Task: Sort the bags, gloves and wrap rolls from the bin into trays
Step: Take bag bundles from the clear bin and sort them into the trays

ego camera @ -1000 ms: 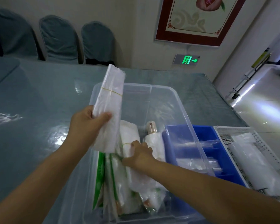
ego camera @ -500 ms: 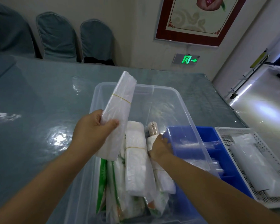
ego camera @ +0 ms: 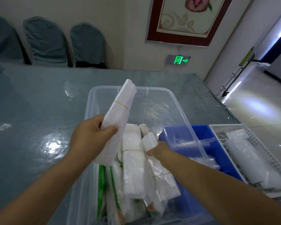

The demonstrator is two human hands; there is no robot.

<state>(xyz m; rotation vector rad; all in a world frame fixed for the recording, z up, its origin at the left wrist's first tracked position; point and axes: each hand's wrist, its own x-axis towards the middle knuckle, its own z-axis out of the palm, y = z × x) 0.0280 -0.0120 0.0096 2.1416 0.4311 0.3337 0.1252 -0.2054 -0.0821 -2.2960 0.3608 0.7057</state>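
A clear plastic bin (ego camera: 154,95) stands on the table and holds several white bag bundles and green-printed packs. My left hand (ego camera: 91,135) grips a white bag bundle (ego camera: 120,111) tied with a yellow rubber band, held tilted above the bin's left side. My right hand (ego camera: 159,149) reaches down into the bin and closes on another white bundle (ego camera: 159,174) at its right side; the fingers are partly hidden. A third banded bundle (ego camera: 133,159) lies between them.
A blue tray (ego camera: 203,132) sits right of the bin with clear rolls inside. Further right, a white perforated tray (ego camera: 259,148) holds clear plastic bags. Covered chairs (ego camera: 45,41) line the table's far edge. Open floor lies beyond the right edge.
My left hand's bundle has tilted further right and stayed raised. My right hand moved from the middle bundle to the right-hand one and took hold of its top.
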